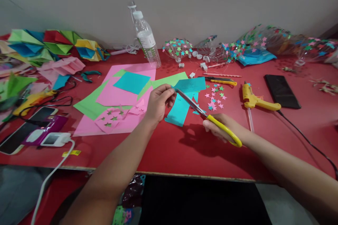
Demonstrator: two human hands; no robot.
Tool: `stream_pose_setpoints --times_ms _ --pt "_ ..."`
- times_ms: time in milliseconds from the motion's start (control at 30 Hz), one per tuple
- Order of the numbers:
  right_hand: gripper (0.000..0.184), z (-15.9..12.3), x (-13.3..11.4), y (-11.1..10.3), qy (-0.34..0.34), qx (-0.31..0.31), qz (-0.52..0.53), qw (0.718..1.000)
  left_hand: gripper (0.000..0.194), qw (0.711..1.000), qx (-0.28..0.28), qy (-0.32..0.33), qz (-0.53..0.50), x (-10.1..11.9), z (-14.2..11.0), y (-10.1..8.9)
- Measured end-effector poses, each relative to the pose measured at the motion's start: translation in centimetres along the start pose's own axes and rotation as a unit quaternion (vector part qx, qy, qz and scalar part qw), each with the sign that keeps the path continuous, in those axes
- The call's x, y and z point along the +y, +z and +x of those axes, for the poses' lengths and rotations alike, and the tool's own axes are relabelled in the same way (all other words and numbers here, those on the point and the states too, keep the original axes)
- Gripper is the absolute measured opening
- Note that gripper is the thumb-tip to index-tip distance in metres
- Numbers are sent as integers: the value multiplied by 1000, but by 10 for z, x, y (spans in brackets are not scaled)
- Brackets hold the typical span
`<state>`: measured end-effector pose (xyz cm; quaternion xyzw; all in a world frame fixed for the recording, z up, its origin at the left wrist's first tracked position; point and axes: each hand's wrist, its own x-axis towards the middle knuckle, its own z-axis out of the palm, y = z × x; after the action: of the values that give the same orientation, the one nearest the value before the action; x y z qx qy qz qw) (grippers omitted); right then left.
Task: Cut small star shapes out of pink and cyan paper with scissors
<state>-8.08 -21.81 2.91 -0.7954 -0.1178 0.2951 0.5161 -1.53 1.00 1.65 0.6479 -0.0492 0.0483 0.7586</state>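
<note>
My left hand is closed in a pinch, thumb against fingers, on a small blue piece of paper whose shape is mostly hidden. Yellow-handled scissors are in my right hand, their blades pointing up and left to the pinched fingertips. Whether the blades are touching the paper I cannot tell. Beneath and beyond the blades lie a blue paper strip and a larger blue paper piece. Small cut paper stars, pink, green and blue, are scattered right of the blades.
Pink sheets, green paper and a blue square overlap on the left. A plastic bottle stands behind. To the right lie a yellow cutter, a yellow glue gun with a cable and a black phone. Star-covered clear ornaments line the wall.
</note>
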Motion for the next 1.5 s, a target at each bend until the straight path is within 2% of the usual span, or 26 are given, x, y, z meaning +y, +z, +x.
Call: stream_pose_setpoints --times_ms 400,767,933,1167,1500 --pt "44 -1 2 -2 -15 -2 -15 1000 16 1000 -15 10 -8 -2 0 0" --pt "47 5 9 2 28 11 31 999 15 1000 -14 0 5 -2 1 -1" --pt "47 3 5 2 41 14 29 999 15 1000 -9 -2 10 0 1 -1" --pt "48 0 -1 0 1 1 -12 1000 15 999 -35 -13 14 0 1 -3" --pt "47 3 6 0 11 7 0 1000 16 999 -25 -33 18 1 0 -2"
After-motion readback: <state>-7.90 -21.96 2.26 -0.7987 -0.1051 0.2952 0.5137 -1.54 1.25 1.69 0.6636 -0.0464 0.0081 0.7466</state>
